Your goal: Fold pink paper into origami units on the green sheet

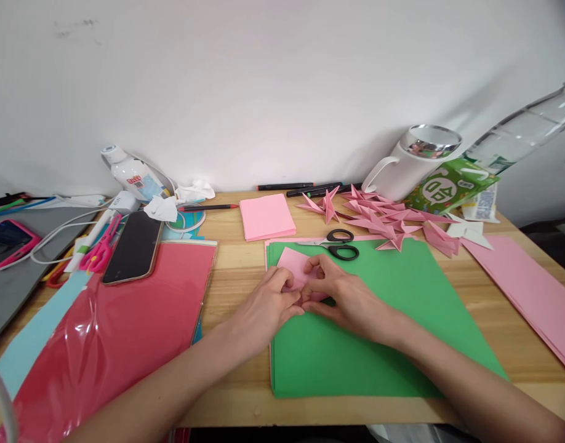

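Note:
A small pink sheet of paper (288, 261) lies on the green paper stack (375, 351), partly covered by my fingers. My left hand (276, 298) pinches its near left edge. Opposite it, my right hand (334, 289) grips the same sheet with bent fingers, the fingertips of both hands almost meeting. The exact fold under the fingers is hidden. Just beyond the sheet rest black-handled scissors (341, 245), closed, with blades pointing left. A stack of pink paper squares (267, 216) sits on the wooden table farther back.
Folded pink paper stars (388, 218) pile up at the back right, before a white mug (409, 163) and a green packet (451, 184). A clear bottle (522, 132) leans there. Leftward are a phone (133, 247), red paper in plastic (125, 332) and pink scissors (102, 246).

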Demonstrator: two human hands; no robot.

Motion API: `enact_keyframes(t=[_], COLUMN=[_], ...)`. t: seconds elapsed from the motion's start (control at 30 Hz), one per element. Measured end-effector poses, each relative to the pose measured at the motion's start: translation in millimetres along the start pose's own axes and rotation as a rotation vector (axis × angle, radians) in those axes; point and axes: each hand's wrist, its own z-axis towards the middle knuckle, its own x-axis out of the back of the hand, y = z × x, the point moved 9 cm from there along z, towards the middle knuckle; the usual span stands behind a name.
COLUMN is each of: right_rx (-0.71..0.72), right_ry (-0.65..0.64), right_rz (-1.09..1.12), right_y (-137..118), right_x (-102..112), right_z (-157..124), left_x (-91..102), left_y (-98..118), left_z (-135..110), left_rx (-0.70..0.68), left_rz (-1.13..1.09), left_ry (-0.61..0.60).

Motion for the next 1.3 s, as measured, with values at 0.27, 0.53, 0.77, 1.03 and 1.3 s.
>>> enact_keyframes(t=[0.27, 0.53, 0.77, 1.03, 1.3], right_rx=[-0.076, -0.152, -0.122, -0.157, -0.174], right_ry=[-0.077, -0.13, -0.104, -0.13, -0.001], right_rz=[-0.207, -0.243, -0.197, -0.199, 0.021], right_y=[7, 32, 33, 35, 48], right_x=[7, 20, 23, 22, 30], right_z=[-3, -10, -11, -12, -5], left_x=[0.2, 3.1, 6.7, 7.4, 13.9], left_y=[-2, 1, 9, 7, 11], left_z=[1, -1, -1, 4, -3], left_rx=[0.02, -0.021, -0.074, -0.059, -0.102], left_rz=[-0.036, -0.033, 0.031, -0.117, -0.042], left_ry=[0.016, 0.028, 0.152, 0.001, 0.009])
